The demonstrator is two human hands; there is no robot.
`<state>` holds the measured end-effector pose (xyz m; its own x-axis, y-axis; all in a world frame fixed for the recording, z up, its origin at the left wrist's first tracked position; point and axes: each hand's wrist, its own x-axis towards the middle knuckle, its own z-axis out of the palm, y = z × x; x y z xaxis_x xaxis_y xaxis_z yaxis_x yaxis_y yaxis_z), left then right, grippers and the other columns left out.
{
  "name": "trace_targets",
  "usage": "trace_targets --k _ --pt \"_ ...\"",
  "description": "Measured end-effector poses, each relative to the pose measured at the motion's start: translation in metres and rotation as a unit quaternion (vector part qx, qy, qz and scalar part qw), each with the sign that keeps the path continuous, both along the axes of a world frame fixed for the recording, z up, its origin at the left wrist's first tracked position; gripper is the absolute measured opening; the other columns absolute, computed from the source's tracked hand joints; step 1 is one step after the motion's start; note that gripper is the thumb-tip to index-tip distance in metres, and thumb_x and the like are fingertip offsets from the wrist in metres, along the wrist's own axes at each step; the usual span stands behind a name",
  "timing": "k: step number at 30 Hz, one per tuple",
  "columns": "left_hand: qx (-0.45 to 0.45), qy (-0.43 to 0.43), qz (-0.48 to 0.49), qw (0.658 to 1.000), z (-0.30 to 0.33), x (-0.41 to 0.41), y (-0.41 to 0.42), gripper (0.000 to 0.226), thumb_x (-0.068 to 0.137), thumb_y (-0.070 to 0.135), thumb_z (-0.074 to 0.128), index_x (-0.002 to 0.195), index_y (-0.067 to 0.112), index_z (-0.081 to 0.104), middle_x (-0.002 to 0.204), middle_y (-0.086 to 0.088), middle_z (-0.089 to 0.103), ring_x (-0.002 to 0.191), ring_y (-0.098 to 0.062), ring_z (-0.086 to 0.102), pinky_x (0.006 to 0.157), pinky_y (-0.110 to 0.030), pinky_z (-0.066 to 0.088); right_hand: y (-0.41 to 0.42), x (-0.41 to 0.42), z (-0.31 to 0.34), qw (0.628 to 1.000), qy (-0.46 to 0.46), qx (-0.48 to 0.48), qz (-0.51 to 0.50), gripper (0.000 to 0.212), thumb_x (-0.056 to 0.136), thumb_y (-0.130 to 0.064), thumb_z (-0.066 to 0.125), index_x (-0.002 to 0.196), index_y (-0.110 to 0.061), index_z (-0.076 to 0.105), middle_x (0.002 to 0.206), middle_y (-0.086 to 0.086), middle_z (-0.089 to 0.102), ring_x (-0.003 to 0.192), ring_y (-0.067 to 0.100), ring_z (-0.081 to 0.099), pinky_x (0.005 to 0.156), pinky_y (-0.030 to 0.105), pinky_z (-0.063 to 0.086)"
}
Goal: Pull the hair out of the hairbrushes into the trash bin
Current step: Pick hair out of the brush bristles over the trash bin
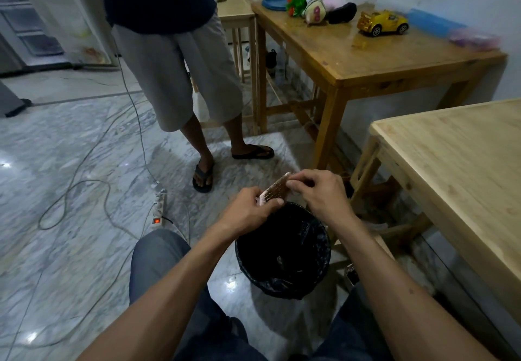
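**Hairbrush held over the bin, bristles pinched**

The hairbrush (275,191) is held above the far rim of the trash bin (283,250), tilted so that its bristle pad faces up and toward the camera. Its near, lower end is enclosed by the left hand (248,211), whose grip is closed around it; the handle itself is hidden inside the fist. The upper end of the pad is met by the right hand (318,188), with thumb and forefinger pinched shut at the bristles. Whether hair is caught in that pinch cannot be told; the spot is too small and blurred. The bin, lined with a black bag, is set on the marble floor (70,163) between the seated person's knees, directly below both hands. A pale tabletop (462,169) is seen just to the right. A second person in sandals (203,176) is seen standing beyond the bin.
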<state>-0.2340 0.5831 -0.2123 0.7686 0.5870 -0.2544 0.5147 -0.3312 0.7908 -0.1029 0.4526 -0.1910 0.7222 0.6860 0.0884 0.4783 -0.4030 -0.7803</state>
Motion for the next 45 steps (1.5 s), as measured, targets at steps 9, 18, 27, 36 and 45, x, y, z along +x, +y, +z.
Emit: trace_targets --k 9,18,27,36,45 --pt "-0.114 -0.003 0.111 0.987 -0.025 -0.021 0.018 0.035 0.101 0.041 0.059 0.086 0.008 0.056 0.070 -0.012 0.051 0.040 -0.012 0.034 0.041 -0.022 0.023 -0.018 0.023 0.013 0.965 0.162 0.079 -0.189 0.014 0.095 -0.029 0.070 0.104 -0.024 0.078 0.101 -0.007 0.074 0.106 0.015 0.066 0.099 0.043 0.054" --pt "-0.159 -0.054 0.211 0.963 -0.029 -0.030 0.030 0.040 0.100 0.040 0.061 0.086 0.003 0.062 0.066 -0.011 0.056 0.049 -0.019 0.042 0.046 -0.027 0.031 -0.029 0.028 0.015 0.948 0.217 0.096 -0.209 0.019 0.094 -0.028 0.073 0.110 -0.021 0.078 0.108 -0.003 0.074 0.112 0.018 0.065 0.104 0.046 0.053" --pt "-0.175 -0.066 0.125 0.974 -0.010 -0.021 0.013 0.047 0.093 0.031 0.069 0.127 0.002 0.053 0.072 -0.007 0.065 0.048 -0.012 0.046 0.044 -0.026 0.036 -0.020 0.020 -0.007 0.964 0.239 -0.108 -0.051 0.057 0.099 0.001 0.050 0.151 -0.021 0.049 0.135 -0.004 0.067 0.099 0.013 0.068 0.089 0.033 0.057" --pt "-0.136 -0.062 -0.013 0.989 -0.002 -0.017 0.006 0.028 0.090 -0.001 0.066 0.114 0.013 0.061 0.088 -0.008 0.067 0.066 -0.016 0.056 0.059 -0.030 0.047 -0.015 0.016 0.005 0.975 0.217 0.027 -0.023 0.045 0.096 -0.040 0.068 0.140 -0.029 0.063 0.120 0.000 0.070 0.104 0.012 0.069 0.099 0.039 0.055" --pt "-0.140 -0.052 -0.050 0.988 -0.009 -0.027 0.010 0.029 0.097 0.004 0.059 0.124 0.012 0.060 0.098 -0.014 0.070 0.066 -0.017 0.056 0.053 -0.024 0.047 -0.004 0.016 0.004 0.972 0.166 0.050 -0.157 0.012 0.093 -0.031 0.073 0.099 -0.023 0.080 0.101 -0.003 0.076 0.104 0.017 0.068 0.101 0.046 0.055"
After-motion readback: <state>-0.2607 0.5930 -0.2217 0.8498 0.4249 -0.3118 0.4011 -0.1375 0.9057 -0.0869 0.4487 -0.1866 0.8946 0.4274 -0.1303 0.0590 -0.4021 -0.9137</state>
